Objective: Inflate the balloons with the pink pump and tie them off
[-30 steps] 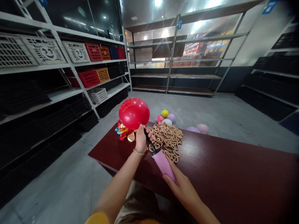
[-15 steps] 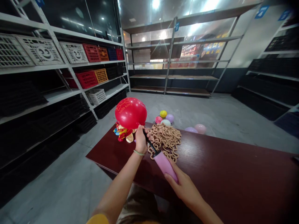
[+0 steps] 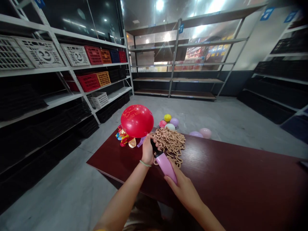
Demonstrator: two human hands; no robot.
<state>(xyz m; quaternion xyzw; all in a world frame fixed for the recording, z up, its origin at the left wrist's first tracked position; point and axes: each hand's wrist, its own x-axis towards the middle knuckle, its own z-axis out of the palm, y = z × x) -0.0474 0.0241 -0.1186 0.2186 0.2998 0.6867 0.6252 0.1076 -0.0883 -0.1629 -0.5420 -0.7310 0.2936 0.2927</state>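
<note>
A red balloon (image 3: 137, 121) with printed lettering sits inflated on the black nozzle of a pink hand pump (image 3: 166, 167). My left hand (image 3: 147, 151) is closed around the balloon's neck at the nozzle. My right hand (image 3: 183, 189) grips the rear end of the pump. Both hands are held above a dark red table (image 3: 235, 179). Behind the pump lies a heap of tan balloon chain strips (image 3: 171, 142). A small pile of flat coloured balloons (image 3: 124, 137) rests at the table's far left corner.
Several inflated pastel balloons (image 3: 169, 122) lie on the grey floor beyond the table. Metal shelving with white, red and orange crates (image 3: 90, 81) lines the left wall. Bare shelving stands at the back and right.
The pump's black rod has slid into the pink barrel as my right hand pushed forward. The red balloon looks slightly larger. The view shifted a little.
</note>
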